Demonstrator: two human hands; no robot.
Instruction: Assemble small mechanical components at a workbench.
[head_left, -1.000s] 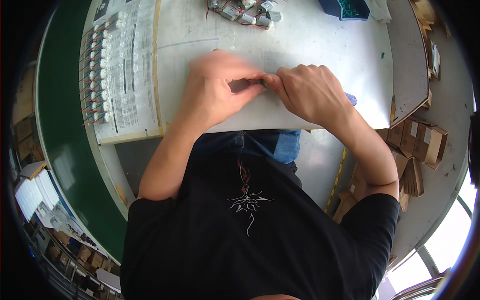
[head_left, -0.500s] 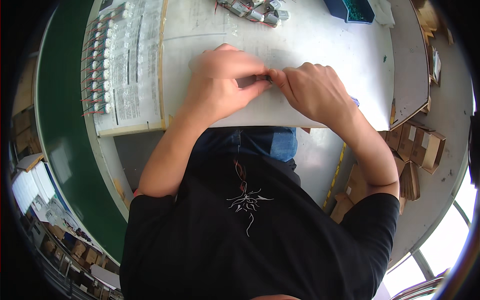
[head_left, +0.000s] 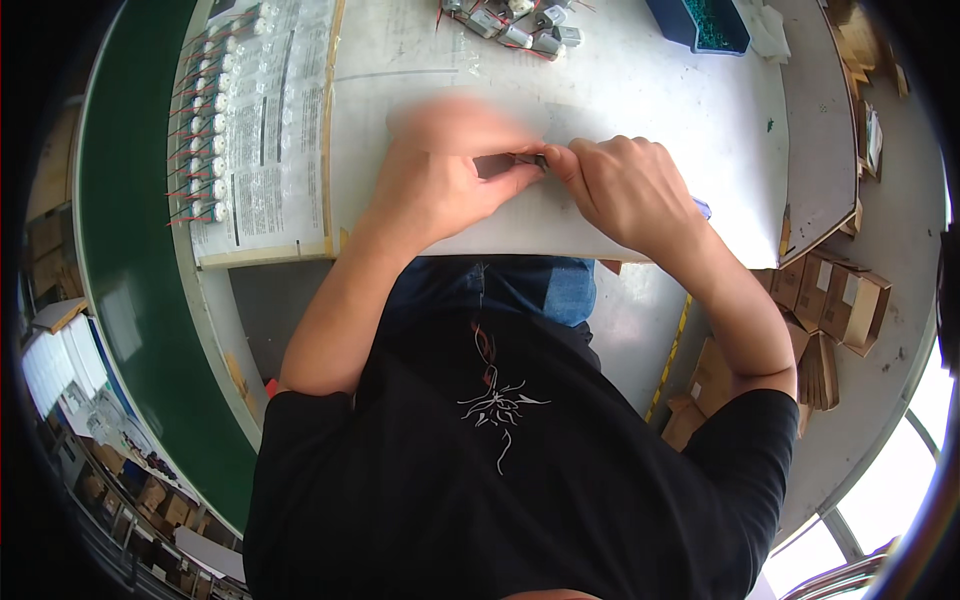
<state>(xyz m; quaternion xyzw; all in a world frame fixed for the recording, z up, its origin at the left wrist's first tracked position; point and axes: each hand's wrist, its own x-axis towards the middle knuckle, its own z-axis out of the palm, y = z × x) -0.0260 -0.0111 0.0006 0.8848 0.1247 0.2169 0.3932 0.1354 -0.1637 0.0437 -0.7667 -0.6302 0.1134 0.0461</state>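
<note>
In the upper middle of the frame, both hands meet above the white desk. The left hand has its thumb and index finger arched around a gap, with their tips closed on a small dark part. That part sits in the center of the upper half of the frame, right between the two hands and mostly covered by fingers. The right hand comes in from the right with its fingers curled under and its thumb tip at the part; I cannot tell whether it grips anything, since its fingertips are hidden.

At the top right of the frame stands a blue bin, cut off by the upper edge, with small green pieces inside it. A crumpled white sheet lies just beside the bin.

At the top center is a loose pile of silver motors, some with red wires. At the upper left, more motors with white ends form a row along a printed sheet, their wires pointing left. A blue item shows partly behind the right wrist.

At the right of the frame, below desk level, are brown cartons; what they contain cannot be made out.
</note>
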